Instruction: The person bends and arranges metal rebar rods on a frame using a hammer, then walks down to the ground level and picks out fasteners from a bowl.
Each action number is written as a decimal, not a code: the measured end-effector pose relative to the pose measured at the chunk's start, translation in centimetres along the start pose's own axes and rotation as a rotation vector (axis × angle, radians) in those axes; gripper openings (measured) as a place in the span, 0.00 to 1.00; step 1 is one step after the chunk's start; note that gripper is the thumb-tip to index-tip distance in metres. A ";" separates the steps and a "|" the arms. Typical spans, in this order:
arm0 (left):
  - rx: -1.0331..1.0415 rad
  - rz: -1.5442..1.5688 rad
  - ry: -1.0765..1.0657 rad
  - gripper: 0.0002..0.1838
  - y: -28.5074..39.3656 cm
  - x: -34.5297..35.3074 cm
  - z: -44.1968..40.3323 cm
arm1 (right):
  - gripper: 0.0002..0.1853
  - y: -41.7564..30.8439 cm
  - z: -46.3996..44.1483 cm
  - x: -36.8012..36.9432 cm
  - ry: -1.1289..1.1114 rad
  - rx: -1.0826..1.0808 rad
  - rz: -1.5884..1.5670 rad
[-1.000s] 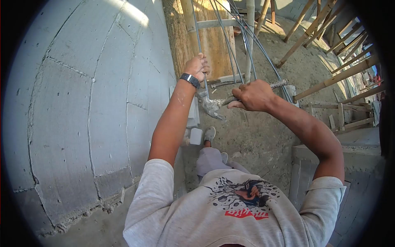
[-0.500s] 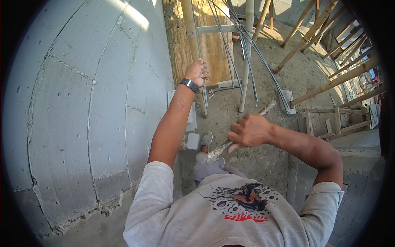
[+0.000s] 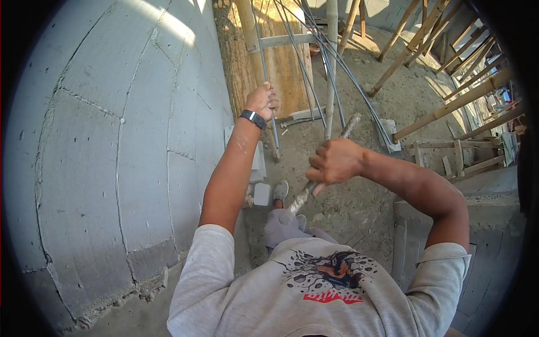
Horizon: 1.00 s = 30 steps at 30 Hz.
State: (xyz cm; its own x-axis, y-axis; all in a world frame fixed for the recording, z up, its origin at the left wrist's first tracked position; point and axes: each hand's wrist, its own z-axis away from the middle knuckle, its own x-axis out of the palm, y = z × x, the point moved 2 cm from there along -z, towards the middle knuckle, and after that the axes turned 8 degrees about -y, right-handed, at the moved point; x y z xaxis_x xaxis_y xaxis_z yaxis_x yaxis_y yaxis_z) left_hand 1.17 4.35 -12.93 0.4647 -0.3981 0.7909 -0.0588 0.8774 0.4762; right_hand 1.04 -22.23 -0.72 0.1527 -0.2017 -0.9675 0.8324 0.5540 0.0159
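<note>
My left hand (image 3: pixel 263 102) is wrapped round a thin ribbed steel rod (image 3: pixel 274 132), which runs up and away past a wooden pole (image 3: pixel 245 21). My right hand (image 3: pixel 337 162) is closed on a thick bar crusted with pale cement (image 3: pixel 301 199). The bar slants across my front, one end sticking out above the fist and the other pointing down toward my legs. What its lower end is like I cannot make out. Several more steel rods (image 3: pixel 359 90) lean together beyond my hands.
A grey block wall (image 3: pixel 140 129) rises close on my left. A plywood sheet (image 3: pixel 286 70) lies ahead, near an upright pole (image 3: pixel 330 67). Several slanting bamboo props (image 3: pixel 443 109) stand at the right, with a low wooden frame (image 3: pixel 458 157) and a block ledge (image 3: pixel 466 196).
My right hand has moved up a little with the crusted bar, which now stands steeper. My left hand has shifted slightly leftward in view, still round the rod.
</note>
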 end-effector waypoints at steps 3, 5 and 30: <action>0.028 -0.011 -0.035 0.10 0.9 -0.1 -0.7 | 0.25 3.3 -0.2 0.5 -0.038 0.595 -0.088; 0.022 -0.042 0.020 0.10 0.0 0.1 0.0 | 0.26 -0.9 -1.1 0.2 -0.020 0.315 -0.100; -0.033 0.138 -0.142 0.10 0.3 -2.0 -2.2 | 0.27 -3.5 -2.1 -2.9 0.076 -0.224 0.051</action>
State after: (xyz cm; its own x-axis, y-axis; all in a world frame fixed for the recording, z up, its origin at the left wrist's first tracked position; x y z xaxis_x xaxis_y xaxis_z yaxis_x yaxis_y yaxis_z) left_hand 2.14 5.96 -15.25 0.3251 -0.3055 0.8950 -0.0831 0.9335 0.3489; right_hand -3.41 -21.85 1.47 0.1437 -0.1121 -0.9832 0.6841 0.7292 0.0169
